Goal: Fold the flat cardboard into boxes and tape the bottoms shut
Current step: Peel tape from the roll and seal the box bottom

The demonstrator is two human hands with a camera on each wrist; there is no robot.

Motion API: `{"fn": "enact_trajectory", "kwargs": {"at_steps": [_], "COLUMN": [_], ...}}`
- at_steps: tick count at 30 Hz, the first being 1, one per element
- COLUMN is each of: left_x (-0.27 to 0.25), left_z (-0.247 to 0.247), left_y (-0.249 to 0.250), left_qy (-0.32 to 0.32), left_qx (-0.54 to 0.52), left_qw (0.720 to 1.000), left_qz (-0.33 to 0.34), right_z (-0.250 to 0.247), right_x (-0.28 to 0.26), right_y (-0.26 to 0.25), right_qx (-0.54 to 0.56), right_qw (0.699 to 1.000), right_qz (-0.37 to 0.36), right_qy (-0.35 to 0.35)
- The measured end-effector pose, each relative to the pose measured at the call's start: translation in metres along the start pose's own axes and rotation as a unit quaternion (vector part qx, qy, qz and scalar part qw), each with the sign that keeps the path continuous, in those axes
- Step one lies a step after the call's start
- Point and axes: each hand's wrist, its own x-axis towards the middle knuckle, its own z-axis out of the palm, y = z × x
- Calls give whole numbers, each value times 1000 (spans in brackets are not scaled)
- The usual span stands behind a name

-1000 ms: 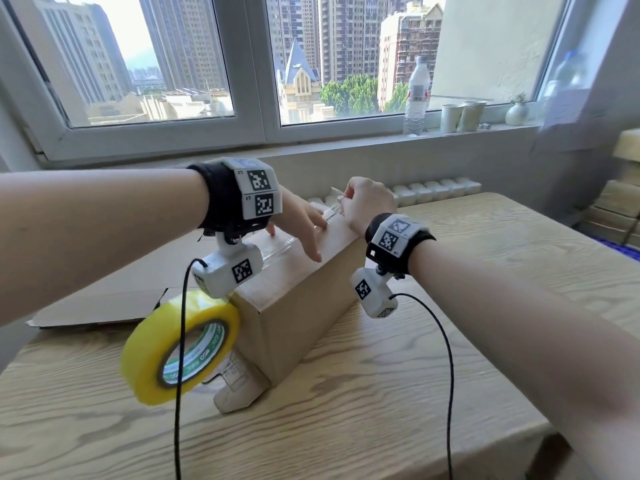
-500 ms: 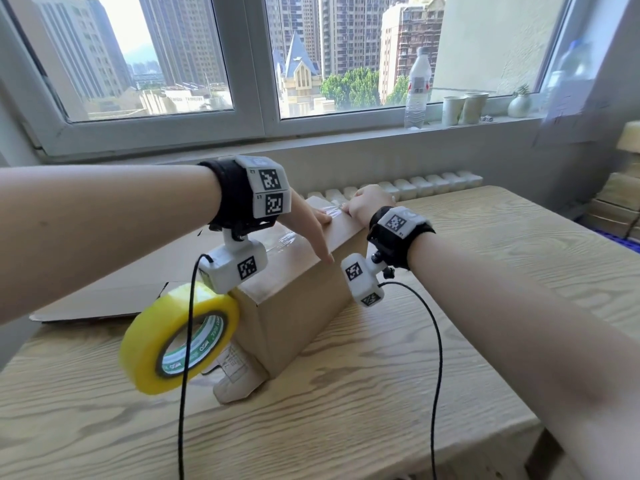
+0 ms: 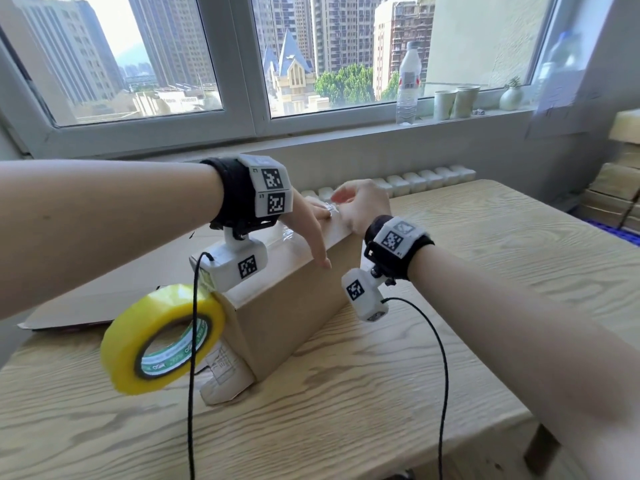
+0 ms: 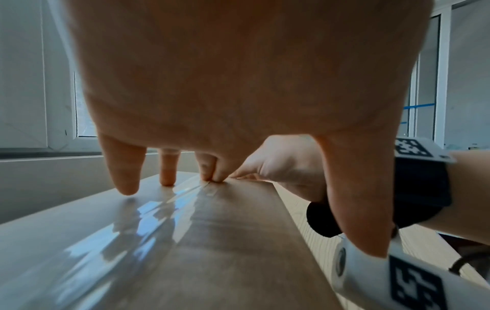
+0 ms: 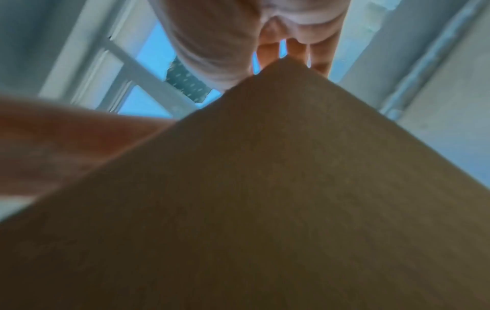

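Head view: both forearms stretched forward over a wooden table [image 3: 398, 393], wrists meeting on top of a cardboard box [image 3: 294, 306] standing near the table's middle. Left hand [image 3: 306, 223] palm-down on the box's upper face, fingers spread and straight, thumb reaching down to the near top edge. From the left wrist: fingertips [image 4: 127, 188] planted on a glossy strip of clear tape [image 4: 127, 226] running along the upper face, index and middle pressing together at the strip's far end; nothing clasped, hand flat and unclenched. Right hand [image 3: 360, 206] at the box's far end, fingers curled down around the far corner where the tape ends; right wrist view blurred, so whether tape is pinched or only pressed cannot be told. Yellow tape roll [image 3: 162, 337] hanging off the box's near end, level with its side. Flat cardboard sheet [image 3: 114, 292] lying on the table to the left behind the box. Bare table surface to the right and in front of the box; window sill well behind it.
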Motion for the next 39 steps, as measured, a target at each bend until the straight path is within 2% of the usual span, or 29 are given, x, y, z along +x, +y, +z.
{"fn": "enact_trajectory", "kwargs": {"at_steps": [3,11,16,20,23,28,32,36,39], "left_x": [2,-1,-2,-5,-10,-22,-33,-40,-48], "left_z": [3,17,18,21,20,17,21,30,35], "left_y": [-1,2,6,8,4,-12,-16,-13,-8], "left_qy": [4,15,12,24,32,39,78,116,122], "left_qx": [14,34,15,-1,-23,-96,-137,-117,-65], "left_qw": [1000,999,1000,1000,999,995,987,986,990], "left_qz": [2,-8,-12,-17,-19,-12,-29,-23,-29], "right_z": [8,6,7,9,6,-1,-6,-7,-11], "right_x": [-7,-1,1,4,3,-14,-35,-63,-68], "right_y": [-5,0,6,12,17,22,10,-5,8], "right_qx": [-30,-60,-60,-9,62,119,137,136,77], "right_qw": [999,996,995,996,996,990,987,989,993], "right_qz": [-40,-5,2,24,32,62,57,17,58], "right_qy": [-9,-68,-75,-91,-61,38,56,59,74]}}
